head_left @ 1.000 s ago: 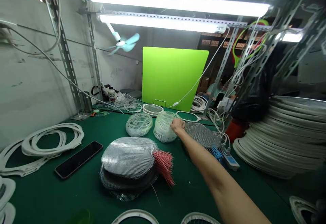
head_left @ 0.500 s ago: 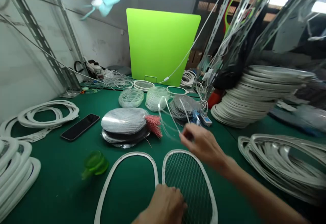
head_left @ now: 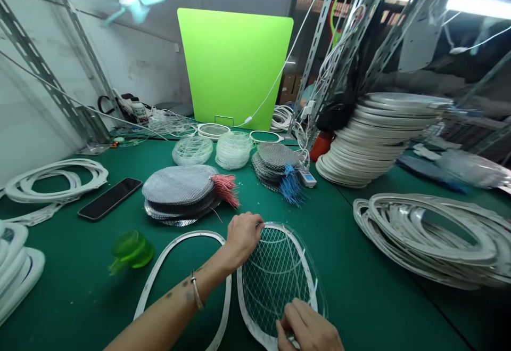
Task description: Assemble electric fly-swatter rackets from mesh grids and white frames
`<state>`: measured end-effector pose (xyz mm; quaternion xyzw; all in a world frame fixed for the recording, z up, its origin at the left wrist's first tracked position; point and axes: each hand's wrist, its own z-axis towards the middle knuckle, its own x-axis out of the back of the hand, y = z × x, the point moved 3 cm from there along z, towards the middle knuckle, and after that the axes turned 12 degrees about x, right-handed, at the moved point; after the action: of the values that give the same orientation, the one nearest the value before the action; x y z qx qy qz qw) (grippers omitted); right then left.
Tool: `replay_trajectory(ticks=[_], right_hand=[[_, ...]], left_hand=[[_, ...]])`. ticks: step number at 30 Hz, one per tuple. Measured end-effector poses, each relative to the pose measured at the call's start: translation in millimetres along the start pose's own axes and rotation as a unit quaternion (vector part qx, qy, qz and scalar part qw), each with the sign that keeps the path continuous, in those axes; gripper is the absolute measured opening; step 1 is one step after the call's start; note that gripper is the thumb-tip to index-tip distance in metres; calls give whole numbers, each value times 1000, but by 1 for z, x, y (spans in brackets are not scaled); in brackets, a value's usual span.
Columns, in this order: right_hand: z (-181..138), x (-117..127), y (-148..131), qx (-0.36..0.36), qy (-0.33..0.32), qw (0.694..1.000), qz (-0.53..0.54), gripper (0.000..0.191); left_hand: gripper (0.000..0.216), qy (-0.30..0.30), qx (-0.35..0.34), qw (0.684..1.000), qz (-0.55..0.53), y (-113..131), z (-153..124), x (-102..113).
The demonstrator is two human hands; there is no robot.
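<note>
A white oval frame (head_left: 241,292) with a wire mesh (head_left: 271,266) across it lies in front of me. A thin clear plastic loop (head_left: 307,244) with white bits rests loosely over it, bulging past its right rim. My left hand (head_left: 244,234) pinches the loop at the frame's top left. My right hand (head_left: 309,329) is closed over the frame's lower right, fingertips together above the mesh; what they hold is hidden. Left of it, under my left forearm, lies a second white oval frame (head_left: 159,263), with no mesh in it.
Beyond the frames sit stacked mesh ovals (head_left: 175,183) with red wires (head_left: 225,188), more mesh with blue wires (head_left: 291,186), and clear coils (head_left: 233,151). A phone (head_left: 109,199) and a green tape dispenser-like object (head_left: 131,250) lie left. White frames (head_left: 431,234) are piled right.
My right hand has come down and nearer, bringing the clear loop over the meshed frame. My left hand has moved forward from between the frames to the meshed frame's top.
</note>
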<state>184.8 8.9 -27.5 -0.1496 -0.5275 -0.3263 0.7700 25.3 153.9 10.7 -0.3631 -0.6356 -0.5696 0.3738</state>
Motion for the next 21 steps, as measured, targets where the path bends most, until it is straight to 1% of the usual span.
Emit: replay_trajectory(ticks=[2, 4, 9, 21], right_hand=[[3, -1, 3, -3, -3, 1000, 2, 18], [4, -1, 5, -4, -4, 1000, 9, 18], [7, 0, 4, -17, -8, 999, 29, 18], [7, -8, 4, -32, -27, 997, 66, 17]], left_hand=[[16, -3, -4, 1000, 12, 3, 11, -13], [15, -3, -4, 1000, 16, 2, 18, -20], [14, -6, -2, 1000, 29, 0, 22, -27], [20, 10, -57, 996, 71, 2, 19, -38]])
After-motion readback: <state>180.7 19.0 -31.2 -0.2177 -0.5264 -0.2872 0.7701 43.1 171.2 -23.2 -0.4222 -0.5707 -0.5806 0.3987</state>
